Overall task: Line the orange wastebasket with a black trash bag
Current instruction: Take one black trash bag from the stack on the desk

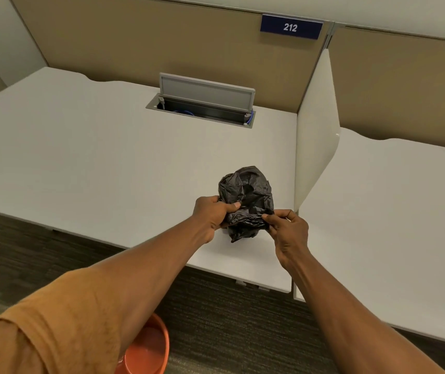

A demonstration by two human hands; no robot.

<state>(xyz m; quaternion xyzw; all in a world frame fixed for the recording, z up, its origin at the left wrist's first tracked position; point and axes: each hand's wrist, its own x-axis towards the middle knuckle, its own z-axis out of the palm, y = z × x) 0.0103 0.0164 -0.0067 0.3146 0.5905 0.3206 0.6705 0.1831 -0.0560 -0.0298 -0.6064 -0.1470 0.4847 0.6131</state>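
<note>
The bag point(245, 201) is held over the desk point(81, 147) near its right front corner, between the left hand point(211, 214) and right hand point(287, 232). A divider point(315, 141) stands just right; the cable box point(202, 103) lies behind. The wastebasket point(148, 349) sits on the floor point(229, 319) before the desk.

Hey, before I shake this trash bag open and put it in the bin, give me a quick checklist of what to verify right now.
1. Both hands on the bag: ok. The left hand and right hand each pinch the black trash bag.
2. Bag unfolded: not ok. It is a crumpled wad held over the desk.
3. Bag opening found: cannot tell; no mouth edge shows.
4. Wastebasket within view: ok. The orange wastebasket stands on the floor below the left arm.
5. Wastebasket empty: cannot tell fully; the visible inside looks bare, the rest is hidden by the arm.
</note>
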